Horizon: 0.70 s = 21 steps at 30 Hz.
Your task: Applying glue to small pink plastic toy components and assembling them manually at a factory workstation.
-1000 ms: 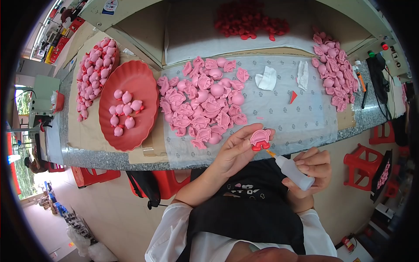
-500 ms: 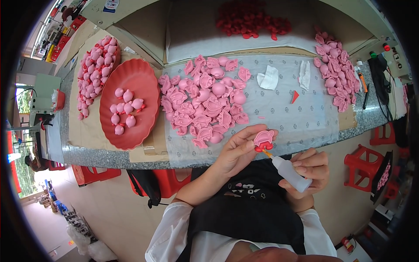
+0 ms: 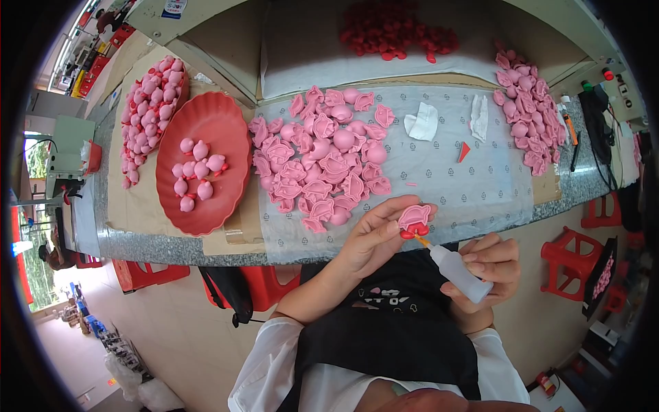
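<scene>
Between the fingertips of my left hand (image 3: 376, 233) is a hollow pink plastic part (image 3: 414, 217), its open side showing, with a small red plastic piece (image 3: 414, 231) at its lower end. My right hand (image 3: 486, 268) is wrapped round a translucent squeeze bottle (image 3: 458, 273). The bottle tilts up to the left, and its thin orange nozzle tip (image 3: 423, 241) touches or nearly touches the red piece. Just beyond my left hand lies a heap of pink shell parts (image 3: 322, 165) on the sheeted bench.
A red scalloped dish (image 3: 180, 123) at the left holds several pink-and-red assembled pieces, beside a fuller heap (image 3: 152, 103). More pink parts (image 3: 528, 110) lie at right, red pieces (image 3: 391, 34) at the back. White scraps (image 3: 422, 122) and a red sliver (image 3: 464, 152) lie on the sheet.
My right hand and the bottle have shifted very slightly to the right. My left hand and the pink and red pieces stay in place.
</scene>
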{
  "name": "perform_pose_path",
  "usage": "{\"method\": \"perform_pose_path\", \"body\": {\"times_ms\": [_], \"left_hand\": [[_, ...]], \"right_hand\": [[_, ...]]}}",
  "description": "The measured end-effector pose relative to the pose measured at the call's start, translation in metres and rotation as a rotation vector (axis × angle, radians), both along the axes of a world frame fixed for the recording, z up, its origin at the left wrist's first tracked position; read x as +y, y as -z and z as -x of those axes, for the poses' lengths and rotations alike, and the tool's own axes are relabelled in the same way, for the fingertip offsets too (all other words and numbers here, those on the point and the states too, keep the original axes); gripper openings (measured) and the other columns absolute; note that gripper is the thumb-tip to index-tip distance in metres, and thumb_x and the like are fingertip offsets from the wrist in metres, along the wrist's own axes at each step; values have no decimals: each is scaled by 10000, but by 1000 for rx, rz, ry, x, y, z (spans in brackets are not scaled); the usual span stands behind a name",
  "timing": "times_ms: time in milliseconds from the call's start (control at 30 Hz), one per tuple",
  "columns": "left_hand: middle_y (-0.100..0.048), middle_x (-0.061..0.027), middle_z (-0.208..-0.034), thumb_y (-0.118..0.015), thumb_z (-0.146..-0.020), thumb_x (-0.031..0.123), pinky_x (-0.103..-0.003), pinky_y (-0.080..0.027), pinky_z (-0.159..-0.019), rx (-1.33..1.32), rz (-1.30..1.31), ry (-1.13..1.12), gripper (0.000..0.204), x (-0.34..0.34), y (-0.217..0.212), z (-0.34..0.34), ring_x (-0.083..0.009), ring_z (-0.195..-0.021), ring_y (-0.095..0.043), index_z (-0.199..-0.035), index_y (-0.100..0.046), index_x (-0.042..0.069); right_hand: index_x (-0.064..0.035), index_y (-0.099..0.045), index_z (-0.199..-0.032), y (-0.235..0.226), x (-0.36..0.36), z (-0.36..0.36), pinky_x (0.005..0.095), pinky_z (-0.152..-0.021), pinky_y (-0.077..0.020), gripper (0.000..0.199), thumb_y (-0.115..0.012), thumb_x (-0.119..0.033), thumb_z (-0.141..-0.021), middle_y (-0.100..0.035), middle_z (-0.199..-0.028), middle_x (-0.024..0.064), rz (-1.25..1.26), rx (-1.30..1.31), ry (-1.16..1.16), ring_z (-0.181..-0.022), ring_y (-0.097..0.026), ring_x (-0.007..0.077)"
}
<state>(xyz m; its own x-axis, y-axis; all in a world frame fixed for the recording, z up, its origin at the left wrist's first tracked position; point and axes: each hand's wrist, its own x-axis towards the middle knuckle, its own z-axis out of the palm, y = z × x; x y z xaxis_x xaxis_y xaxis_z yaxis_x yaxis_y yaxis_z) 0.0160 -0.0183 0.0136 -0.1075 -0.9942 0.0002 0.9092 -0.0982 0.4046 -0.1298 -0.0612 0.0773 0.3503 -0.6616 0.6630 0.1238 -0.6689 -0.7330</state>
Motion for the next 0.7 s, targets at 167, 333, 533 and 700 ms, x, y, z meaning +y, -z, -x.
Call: {"method": "perform_pose_path", "body": {"times_ms": [167, 333, 533, 700], "left_hand": [[-435, -178, -1137, -538, -762, 170, -389, -271, -928, 2, -10, 3, 412, 0, -1, 2, -256, -1068, -415, -1145, -413, 85], [-441, -170, -1134, -541, -758, 159, -378, -274, -927, 12, -17, 1, 405, 1, 0, 2, -252, -1066, -418, -1138, -422, 87], [-439, -174, -1137, -541, -756, 153, -371, -279, -922, 11, -9, 5, 401, 0, -1, 0, -254, -1060, -423, -1135, -428, 92], [-439, -177, -1136, -542, -755, 157, -369, -285, -918, 5, -20, -5, 404, 1, 0, 0, -256, -1058, -424, -1137, -427, 92]], "right_hand": [[-68, -451, -784, -1, -1, -2, 208, -451, -392, 415, -765, -163, -530, -437, -741, 54, 15, -6, 17, -550, -424, 121], [-74, -475, -810, 0, 0, -3, 223, -481, -419, 433, -773, -105, -496, -463, -770, 56, -5, -20, 6, -569, -461, 135], [-74, -496, -829, 0, 1, -4, 239, -499, -432, 467, -782, -45, -459, -485, -797, 66, -32, -21, -8, -592, -495, 154], [-71, -497, -830, 2, -1, -5, 238, -499, -431, 467, -782, -51, -461, -485, -797, 68, -34, -31, -29, -594, -499, 156]]}}
